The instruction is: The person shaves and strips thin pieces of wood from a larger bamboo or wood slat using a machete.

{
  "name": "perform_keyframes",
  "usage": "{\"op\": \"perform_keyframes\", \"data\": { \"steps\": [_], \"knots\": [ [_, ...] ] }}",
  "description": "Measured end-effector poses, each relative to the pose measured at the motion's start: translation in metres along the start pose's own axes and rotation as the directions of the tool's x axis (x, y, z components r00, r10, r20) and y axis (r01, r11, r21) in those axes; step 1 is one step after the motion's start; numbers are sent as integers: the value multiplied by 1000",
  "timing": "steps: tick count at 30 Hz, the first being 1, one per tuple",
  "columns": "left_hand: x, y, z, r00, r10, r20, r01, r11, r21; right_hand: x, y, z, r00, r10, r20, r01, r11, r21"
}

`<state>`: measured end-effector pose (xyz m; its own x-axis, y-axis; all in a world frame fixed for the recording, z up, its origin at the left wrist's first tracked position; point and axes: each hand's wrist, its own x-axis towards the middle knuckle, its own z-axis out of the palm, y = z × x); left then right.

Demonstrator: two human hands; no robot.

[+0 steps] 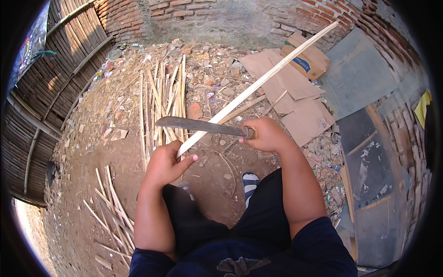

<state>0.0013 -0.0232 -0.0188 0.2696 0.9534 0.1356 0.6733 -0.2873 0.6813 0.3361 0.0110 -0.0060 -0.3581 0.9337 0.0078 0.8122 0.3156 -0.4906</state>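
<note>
My left hand [167,162] is closed around the near end of a long pale bamboo strip [258,84], its thumb sticking out to the right. From there the strip slants up and away to the far right. In my right hand [265,134] is the handle of a machete [198,124], held with the fingers wrapped round it. The dark blade points left and crosses over the strip a little beyond my left hand. Whether the edge touches the strip I cannot tell.
Several split bamboo strips [161,99] lie in a pile ahead, and more strips [113,210] at the lower left. Flattened cardboard [295,111] and a cardboard box [318,60] lie at the far right. Dark panels [369,161] lean along the right. Rubble covers the ground before a brick wall [207,23].
</note>
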Motion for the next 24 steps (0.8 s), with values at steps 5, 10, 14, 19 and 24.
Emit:
{"op": "perform_keyframes", "data": {
  "steps": [5, 10, 14, 19, 24],
  "knots": [
    [2, 7, -5, 1000, -24, 12, 24, 999, 35, 8, 65, -6, 894, 322, -312, -205, 912, 355],
    [2, 4, -2, 999, -36, 14, 35, 998, 58, 6, 28, 9, 961, 158, -227, -103, 967, 235],
    [3, 4, -1, 999, -32, 20, 31, 998, 48, -1, -10, 2, 998, 59, -28, -62, 994, -96],
    [1, 2, -6, 999, -32, 26, 31, 997, 66, 5, 39, -9, 923, 263, -282, -212, 957, 198],
    [3, 3, -1, 999, -23, 41, 21, 999, 49, 5, 47, 3, 945, 246, -214, -115, 864, 490]
  ]
}}
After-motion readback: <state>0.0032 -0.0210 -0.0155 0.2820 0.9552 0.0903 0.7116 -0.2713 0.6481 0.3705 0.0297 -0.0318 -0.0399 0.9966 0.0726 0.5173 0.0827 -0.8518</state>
